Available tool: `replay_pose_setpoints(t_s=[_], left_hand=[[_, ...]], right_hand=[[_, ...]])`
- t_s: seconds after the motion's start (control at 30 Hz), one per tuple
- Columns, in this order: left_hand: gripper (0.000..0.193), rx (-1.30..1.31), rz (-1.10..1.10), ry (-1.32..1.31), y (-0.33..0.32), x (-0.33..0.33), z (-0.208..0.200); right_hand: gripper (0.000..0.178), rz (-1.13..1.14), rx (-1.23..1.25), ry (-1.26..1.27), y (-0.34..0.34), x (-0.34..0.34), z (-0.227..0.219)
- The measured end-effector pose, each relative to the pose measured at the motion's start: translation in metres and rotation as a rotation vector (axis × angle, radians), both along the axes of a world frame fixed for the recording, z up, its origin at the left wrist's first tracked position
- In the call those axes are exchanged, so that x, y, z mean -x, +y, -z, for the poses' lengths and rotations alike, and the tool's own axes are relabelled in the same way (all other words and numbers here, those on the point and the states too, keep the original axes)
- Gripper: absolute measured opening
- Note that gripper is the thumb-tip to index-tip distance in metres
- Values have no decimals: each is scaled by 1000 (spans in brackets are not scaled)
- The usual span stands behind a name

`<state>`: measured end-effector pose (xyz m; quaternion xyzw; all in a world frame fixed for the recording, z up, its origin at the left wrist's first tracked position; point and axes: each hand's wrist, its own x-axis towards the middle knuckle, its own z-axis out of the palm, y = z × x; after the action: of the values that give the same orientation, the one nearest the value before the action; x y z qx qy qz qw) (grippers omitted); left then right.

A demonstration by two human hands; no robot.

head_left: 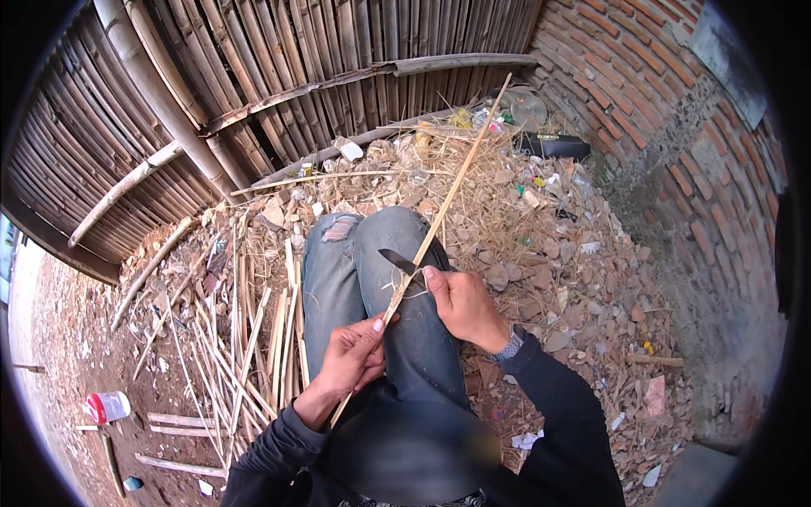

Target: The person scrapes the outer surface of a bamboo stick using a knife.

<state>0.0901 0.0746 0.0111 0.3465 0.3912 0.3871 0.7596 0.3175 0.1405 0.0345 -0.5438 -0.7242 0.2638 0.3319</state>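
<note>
Gripping a bamboo strip (456, 190) in left hand (353, 353) and knife (395, 260) in right hand (465, 308), a person (422, 355) overlooks rubble-strewn ground (549, 291), bamboo wall (296, 51) ahead, brick wall (629, 89) rightward.

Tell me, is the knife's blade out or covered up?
Out. The knife, held in the right hand, shows a bare dark blade, its pointed tip poking past the pale strip.

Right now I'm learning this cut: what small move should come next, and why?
Perhaps ease the knife slightly along the strip: held in the right hand, it crosses the strip, a thin shaving curls there, and the left hand grips the strip below.
</note>
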Motion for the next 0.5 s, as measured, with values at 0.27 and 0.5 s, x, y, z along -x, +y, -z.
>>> replay_pose_setpoints(t_s=[0.27, 0.5], left_hand=[[41, 148, 69, -202, -4, 7, 3], [47, 551, 56, -534, -53, 58, 18]], right_hand=[[64, -198, 348, 78, -6, -5, -7], [70, 143, 59, -34, 64, -32, -4]])
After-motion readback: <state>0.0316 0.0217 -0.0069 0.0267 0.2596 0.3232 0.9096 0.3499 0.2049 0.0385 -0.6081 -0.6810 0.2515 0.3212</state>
